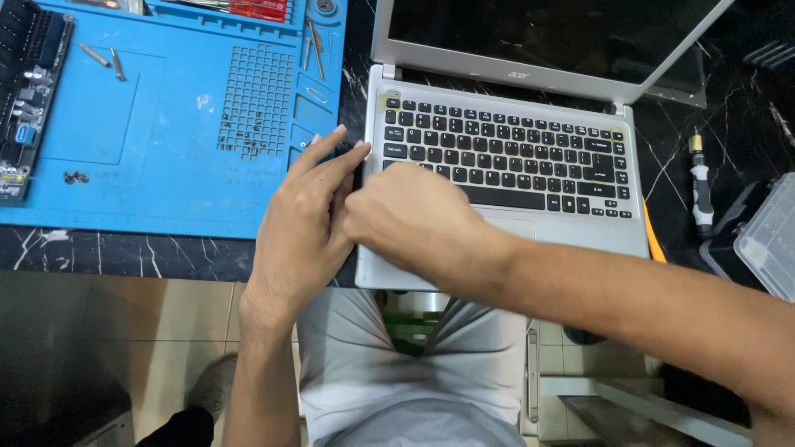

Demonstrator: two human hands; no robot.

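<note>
Both arms are bare all the way up, with no sleeves, no watch and no rings on the left hand [302, 211] or the right hand [414, 219]. The person wears light grey shorts [397, 372] made of soft cloth with small folds in it. At about 7 o'clock in the view there is a grey shoe [214, 385], and below it a bit of black cloth.

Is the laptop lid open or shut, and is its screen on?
Open: the laptop lid stands up, keyboard exposed. Its screen is dark, apparently off.
</note>
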